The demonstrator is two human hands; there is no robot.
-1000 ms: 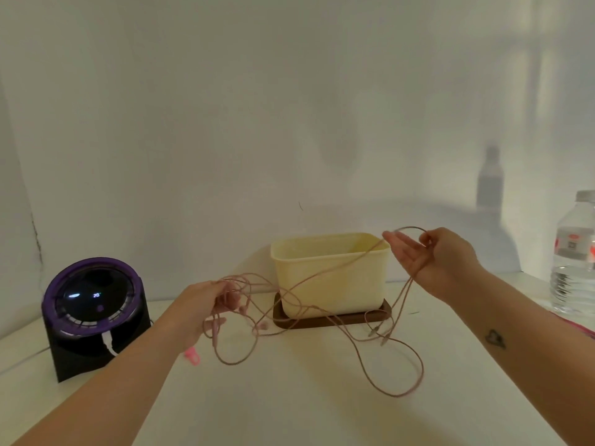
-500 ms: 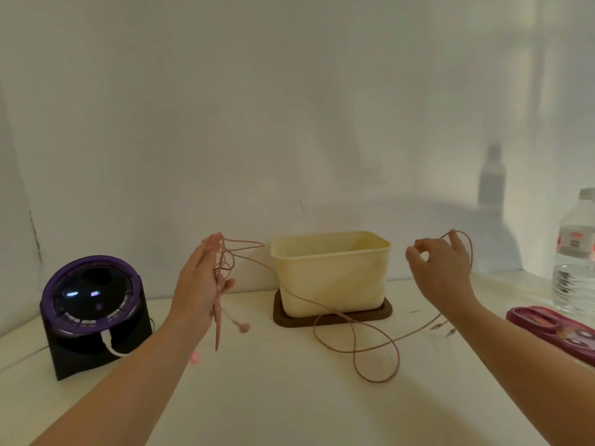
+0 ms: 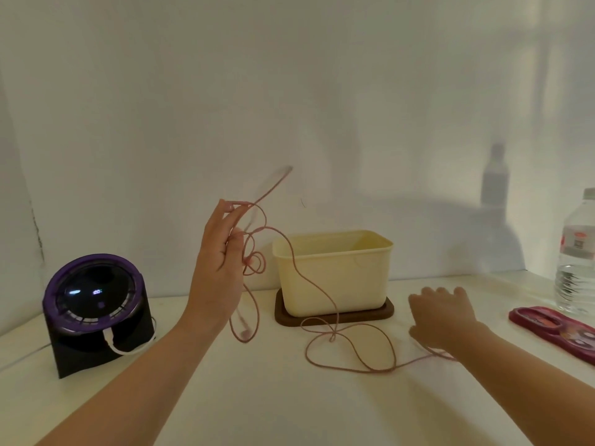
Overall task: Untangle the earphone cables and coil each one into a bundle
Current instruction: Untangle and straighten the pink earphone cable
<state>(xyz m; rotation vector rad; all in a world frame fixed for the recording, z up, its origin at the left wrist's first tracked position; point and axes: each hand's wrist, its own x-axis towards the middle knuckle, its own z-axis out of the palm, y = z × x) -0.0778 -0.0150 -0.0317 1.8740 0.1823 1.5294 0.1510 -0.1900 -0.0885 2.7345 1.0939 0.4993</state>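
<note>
White wall and a pale table [image 3: 289, 397] framed the scene. Across it the pink earphone cable [image 3: 325, 305] ran from raised fingers down past the front of the tub, made a loose knot and a wide loop on the tabletop, and ended under the right wrist. Half a second earlier the cable had been stretched between two lifted hands. Now its right part lay slack on the table, and one free end whipped upward, blurred, against the wall. The left hand [image 3: 219, 268] had risen higher, its fingers nearly straight and upright. It pinched the cable at the fingertips, with several loops hung round the fingers and an earbud dangling below. The right hand [image 3: 442, 317] had dropped from beside the tub to the table, palm down with fingers spread. Whether it pressed the cable could not be told. A cream tub [image 3: 335, 275] stood on a brown lid [image 3: 335, 319] behind the cable. A purple-rimmed black gadget [image 3: 93, 304] sat far left. A water bottle [image 3: 576, 262] and a red case [image 3: 553, 329] sat far right.
</note>
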